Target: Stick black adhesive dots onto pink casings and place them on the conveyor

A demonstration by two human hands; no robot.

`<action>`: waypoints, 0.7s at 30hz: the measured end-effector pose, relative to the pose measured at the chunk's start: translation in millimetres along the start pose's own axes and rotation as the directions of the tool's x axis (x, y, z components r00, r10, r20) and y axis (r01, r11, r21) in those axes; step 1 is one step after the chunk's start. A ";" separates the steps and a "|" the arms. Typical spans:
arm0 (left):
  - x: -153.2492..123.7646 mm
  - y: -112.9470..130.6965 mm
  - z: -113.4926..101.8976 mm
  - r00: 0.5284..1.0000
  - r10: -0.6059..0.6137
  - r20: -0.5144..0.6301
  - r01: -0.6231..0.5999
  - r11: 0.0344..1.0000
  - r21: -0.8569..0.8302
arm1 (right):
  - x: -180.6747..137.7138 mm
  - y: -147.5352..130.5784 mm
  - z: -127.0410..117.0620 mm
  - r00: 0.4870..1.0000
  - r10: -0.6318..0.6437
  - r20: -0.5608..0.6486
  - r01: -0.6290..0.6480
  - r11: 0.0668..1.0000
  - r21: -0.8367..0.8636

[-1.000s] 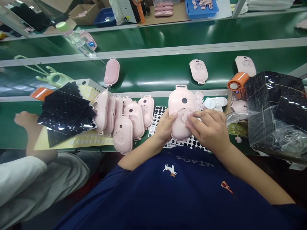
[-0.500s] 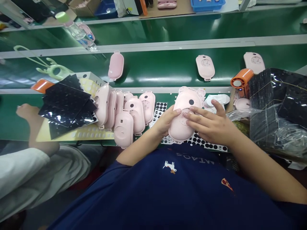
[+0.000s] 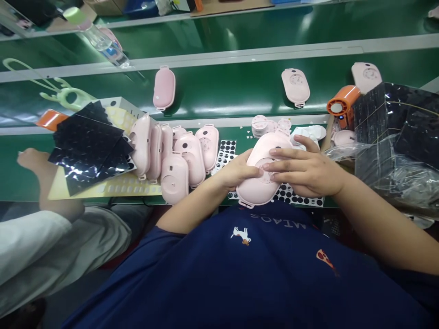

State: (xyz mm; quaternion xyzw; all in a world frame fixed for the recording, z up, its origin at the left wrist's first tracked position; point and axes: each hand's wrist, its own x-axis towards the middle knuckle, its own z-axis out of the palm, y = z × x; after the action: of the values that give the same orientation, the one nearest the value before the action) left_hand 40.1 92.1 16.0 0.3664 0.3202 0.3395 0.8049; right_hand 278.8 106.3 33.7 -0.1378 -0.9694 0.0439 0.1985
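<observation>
A pink oval plastic case (image 3: 255,193) is tilted in front of my chest, with a round recess and patterned disc on its face. My left hand (image 3: 240,171) is closed round its left edge, thumb on the front. My right hand (image 3: 307,169) lies across the case from the right, fingers stretched out and fingertips at the disc. Part of the case is hidden under them. Beneath and beside it lies a sheet of black round stickers (image 3: 298,196). Behind it is a stack of round patterned discs (image 3: 259,124).
Several pink cases (image 3: 194,160) stand at left beside black sheets (image 3: 91,141). An orange handheld fan (image 3: 343,103) and bundled black sheets (image 3: 373,119) are at right. More cases (image 3: 295,87) lie on the green surface behind. Another person's arm (image 3: 41,173) rests at far left.
The case has tilted and come slightly lower, showing the stack of discs behind it. My left thumb has moved down to the disc. My right fingers remain over it. The view has shifted slightly.
</observation>
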 end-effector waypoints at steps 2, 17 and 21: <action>-0.5 -2.6 0.3 0.997 0.049 -0.067 -0.044 0.997 0.066 | 3.7 -7.6 7.0 0.991 0.033 -0.126 -0.043 0.996 -0.080; -2.1 -12.5 -5.4 0.996 0.022 -0.090 -0.012 0.994 0.112 | 2.8 -21.2 8.2 0.988 0.064 -0.143 -0.097 0.967 -0.236; -2.2 -16.9 -4.1 0.991 0.021 -0.131 -0.006 0.994 0.112 | 9.1 -34.9 18.4 0.952 0.214 -0.219 -0.270 0.922 -0.276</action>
State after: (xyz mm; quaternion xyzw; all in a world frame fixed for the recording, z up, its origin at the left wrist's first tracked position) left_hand 41.0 83.4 0.8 0.3895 0.3886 0.3503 0.7580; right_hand 254.8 74.9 25.1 -0.2892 -0.9174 -0.0937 0.2569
